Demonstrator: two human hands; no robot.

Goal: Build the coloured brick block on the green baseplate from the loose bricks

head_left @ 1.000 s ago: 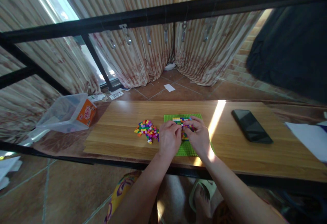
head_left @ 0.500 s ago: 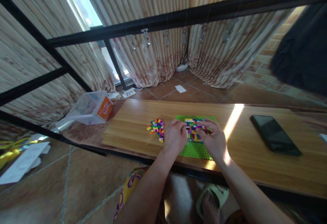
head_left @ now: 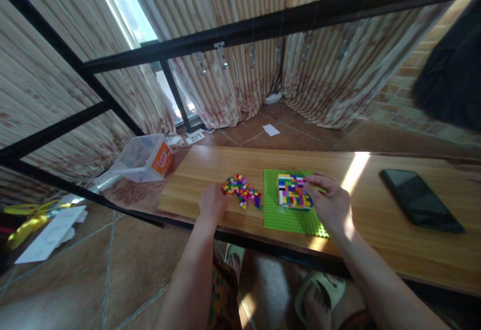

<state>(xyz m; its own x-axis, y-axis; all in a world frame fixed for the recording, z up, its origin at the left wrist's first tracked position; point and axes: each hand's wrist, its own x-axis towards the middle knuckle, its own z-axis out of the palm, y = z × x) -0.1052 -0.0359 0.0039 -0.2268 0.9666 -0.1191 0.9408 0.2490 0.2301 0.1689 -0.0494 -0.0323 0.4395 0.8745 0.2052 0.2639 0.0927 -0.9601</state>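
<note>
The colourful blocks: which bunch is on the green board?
The neat rectangle by the right hand; the other bunch, the loose pile, lies on the wooden table.

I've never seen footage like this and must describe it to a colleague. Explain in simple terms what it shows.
No machine here: someone works bare-handed, and the view comes from a camera worn on their head, looking forward and down. On the wooden tabletop lie a pile of small colourful bricks, a green baseplate carrying a brick build, and a dark phone. The left hand is at the pile's left edge; the right hand is at the build's right side. Whether either holds a brick is too small to tell.
</note>
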